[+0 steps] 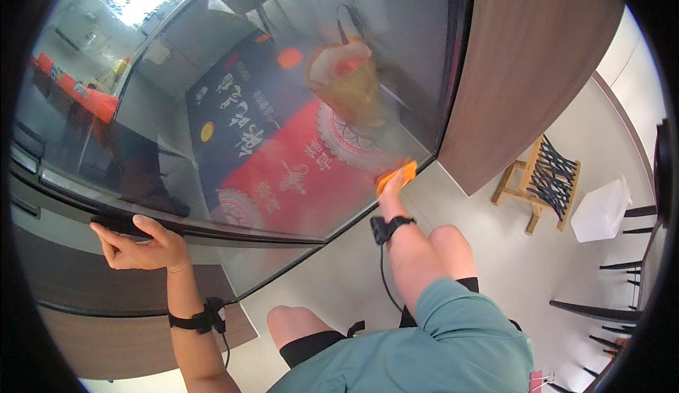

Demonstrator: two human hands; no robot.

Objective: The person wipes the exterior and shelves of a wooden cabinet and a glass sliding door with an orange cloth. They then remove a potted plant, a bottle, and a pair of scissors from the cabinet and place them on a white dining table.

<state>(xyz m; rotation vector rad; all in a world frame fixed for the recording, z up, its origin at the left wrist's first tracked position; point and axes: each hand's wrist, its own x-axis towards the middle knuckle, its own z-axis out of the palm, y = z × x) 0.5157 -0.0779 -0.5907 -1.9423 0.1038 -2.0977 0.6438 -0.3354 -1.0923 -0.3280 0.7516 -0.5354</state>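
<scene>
My right hand [393,185] presses an orange cloth [401,176] against the lower corner of a large glass door panel [297,181], beside its black frame. The fingers are partly hidden by the cloth. At the left, my left hand [146,249] grips the black door frame [223,235], with the thumb over the near side. Some of its fingertips are hidden behind the frame. The glass looks hazy. Through it show a dark and red floor mat [276,175] bearing writing and a brown paper bag [347,88] with a handle.
A brown wood-look panel [509,75] rises right of the glass. Beyond it stand a small wooden folding stool [551,183] with black cords and a white plastic bag or bin [602,210]. Dark chair legs [594,311] line the right edge. My knees [453,244] are close to the glass.
</scene>
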